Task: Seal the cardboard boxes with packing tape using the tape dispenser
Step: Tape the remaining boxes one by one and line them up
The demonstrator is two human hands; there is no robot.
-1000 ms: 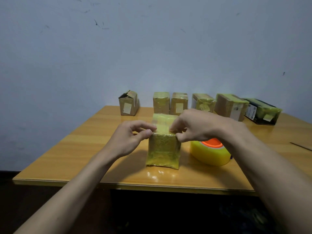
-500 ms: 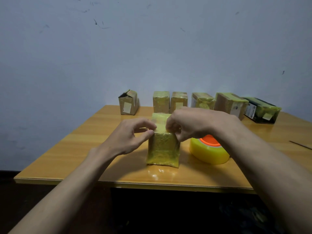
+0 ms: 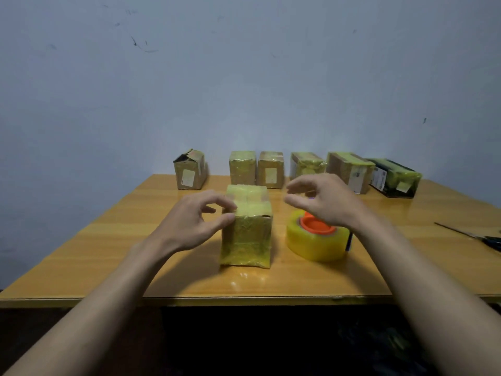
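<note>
Near the table's point(image 3: 81, 261) front edge stands the taped box point(image 3: 246, 234). At its 9 o'clock, the left hand point(image 3: 189, 223) touches its top corner with thumb and fingertips. At 3 o'clock, the right hand point(image 3: 322, 202) hangs loose, holding nothing, over the yellow tape roll point(image 3: 315, 244). Farther back, at 12 o'clock, six boxes point(image 3: 269, 169) line the wall.

wooden table point(image 3: 135, 240), taped boxes point(image 3: 245, 234), tape roll point(image 3: 317, 244)

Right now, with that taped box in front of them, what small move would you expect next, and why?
Probably the left hand, touching the tape-wrapped cardboard box, slides it aside. It looks fully covered in yellow tape, while the brown cardboard box with open flaps at the back left appears unsealed.
</note>
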